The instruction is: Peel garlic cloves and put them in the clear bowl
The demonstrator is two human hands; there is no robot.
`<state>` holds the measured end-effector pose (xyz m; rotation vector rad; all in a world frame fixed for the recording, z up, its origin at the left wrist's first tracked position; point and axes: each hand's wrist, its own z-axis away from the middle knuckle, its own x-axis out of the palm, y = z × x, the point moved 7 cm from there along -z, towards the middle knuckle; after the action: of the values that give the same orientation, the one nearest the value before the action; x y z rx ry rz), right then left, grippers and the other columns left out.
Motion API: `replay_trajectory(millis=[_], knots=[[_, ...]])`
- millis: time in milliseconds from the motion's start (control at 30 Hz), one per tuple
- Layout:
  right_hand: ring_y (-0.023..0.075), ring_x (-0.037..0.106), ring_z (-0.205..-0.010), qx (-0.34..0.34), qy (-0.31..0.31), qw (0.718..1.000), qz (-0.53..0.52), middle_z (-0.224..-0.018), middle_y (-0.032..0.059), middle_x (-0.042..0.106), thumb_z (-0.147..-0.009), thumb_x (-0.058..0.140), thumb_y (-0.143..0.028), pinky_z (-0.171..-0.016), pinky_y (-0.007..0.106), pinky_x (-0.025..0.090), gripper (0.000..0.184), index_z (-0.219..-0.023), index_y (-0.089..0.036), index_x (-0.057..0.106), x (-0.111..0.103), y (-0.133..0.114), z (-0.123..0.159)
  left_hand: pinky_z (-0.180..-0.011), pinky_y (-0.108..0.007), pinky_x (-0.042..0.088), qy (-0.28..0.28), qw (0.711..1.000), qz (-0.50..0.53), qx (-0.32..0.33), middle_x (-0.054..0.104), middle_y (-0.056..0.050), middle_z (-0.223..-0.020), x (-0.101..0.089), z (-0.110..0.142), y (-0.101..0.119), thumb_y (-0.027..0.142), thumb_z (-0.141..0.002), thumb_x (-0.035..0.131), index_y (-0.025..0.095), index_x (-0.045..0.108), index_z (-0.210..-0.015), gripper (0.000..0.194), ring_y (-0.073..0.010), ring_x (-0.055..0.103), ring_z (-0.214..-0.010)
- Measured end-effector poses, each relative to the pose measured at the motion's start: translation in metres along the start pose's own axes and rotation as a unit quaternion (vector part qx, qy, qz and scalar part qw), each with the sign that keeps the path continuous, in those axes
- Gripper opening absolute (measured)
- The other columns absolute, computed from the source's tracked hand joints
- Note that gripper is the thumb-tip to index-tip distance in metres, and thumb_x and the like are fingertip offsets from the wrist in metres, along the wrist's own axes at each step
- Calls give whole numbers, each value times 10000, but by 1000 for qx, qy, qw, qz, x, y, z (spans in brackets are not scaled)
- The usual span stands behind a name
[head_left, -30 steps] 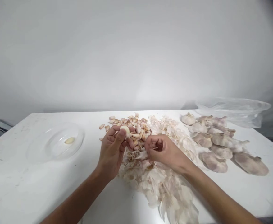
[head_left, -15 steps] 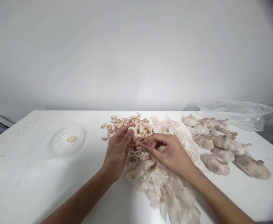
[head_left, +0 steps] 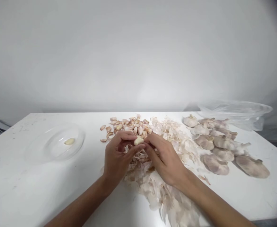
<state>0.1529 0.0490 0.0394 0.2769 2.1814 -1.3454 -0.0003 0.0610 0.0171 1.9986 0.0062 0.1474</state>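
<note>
Peeling seems underway: left hand [head_left: 117, 158] and right hand [head_left: 168, 159] pinch a pale clove [head_left: 138, 141] between their fingers; next calls for gentle picking

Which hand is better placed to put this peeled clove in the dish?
Probably the left hand: it pinches the clove and is nearer the dish; the right hand is farther away.

A plain indoor room, home or workroom; which one cannot be told. A scuffed white desk [head_left: 46, 186] stands by a smooth pale wall [head_left: 138, 56]. Whole garlic bulbs [head_left: 225, 142], loose cloves [head_left: 119, 127], papery skins [head_left: 173, 201] and a clear bowl [head_left: 55, 155] suggest food preparation, kitchen-like, on it.
</note>
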Motion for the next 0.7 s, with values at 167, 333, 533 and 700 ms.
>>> replay_trajectory(millis=[167, 333, 533, 700], knots=[[114, 447, -670, -55, -15, 997, -57, -761, -32, 483, -1049, 405, -177, -602, 268, 325, 270, -780, -209, 399, -3, -8, 1, -714, -210, 565, -83, 996, -21, -33, 731, -15, -933, 6, 1, -1, 182, -809, 824, 264, 777, -1025, 235, -136, 678, -817], [107, 404, -607, -71, 1, 993, -99, -682, -43, 424, -978, 423, -125, -558, 257, 302, 278, -723, -213, 357, -6, -11, 3, -651, -199, 525, -126, 992, 2, -19, 732, -27, -869, 12, 0, 10, 208, -798, 840, 282, 836, -974, 192, -134, 651, -772], [100, 469, -573, -166, 79, 980, -75, -646, -38, 481, -937, 449, -73, -529, 239, 326, 260, -729, -218, 389, -8, -18, 8, -541, -190, 513, -143, 964, 155, -161, 700, -7, -798, 23, 11, -5, 292, -817, 827, 274, 843, -917, 102, -89, 612, -598], [106, 437, -530, -228, 107, 967, -29, -603, -42, 458, -904, 453, -34, -506, 252, 321, 271, -738, -234, 376, -6, -26, 10, -527, -178, 492, -138, 942, 186, -241, 655, -5, -675, 29, 15, -13, 381, -817, 824, 199, 832, -883, 193, -77, 559, -564]])
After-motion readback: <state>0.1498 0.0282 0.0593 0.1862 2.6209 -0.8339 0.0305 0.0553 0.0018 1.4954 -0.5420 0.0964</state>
